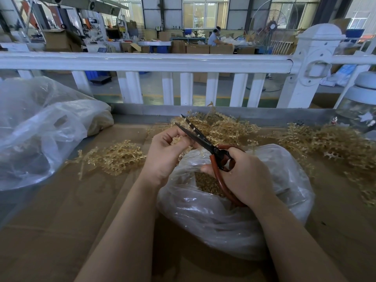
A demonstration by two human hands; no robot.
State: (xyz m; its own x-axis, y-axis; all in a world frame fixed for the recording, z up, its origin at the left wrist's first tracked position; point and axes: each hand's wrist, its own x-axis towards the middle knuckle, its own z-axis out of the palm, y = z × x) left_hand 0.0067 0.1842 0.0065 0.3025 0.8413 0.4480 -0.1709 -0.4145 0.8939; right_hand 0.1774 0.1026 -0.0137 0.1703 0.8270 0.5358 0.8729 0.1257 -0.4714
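Cardboard-covered bench point(81, 210), left hand point(164, 151) pinching amber sprue point(176, 140), right hand point(246, 176) gripping red-handled scissors point(214, 149)

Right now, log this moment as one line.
left hand holds plastic sprue | right hand grips scissors, blades open at sprue | open bag below

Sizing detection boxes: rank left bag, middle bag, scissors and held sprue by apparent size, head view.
1. Left bag and middle bag: alike, left one cropped.
2. Scissors.
3. Sprue in left hand.
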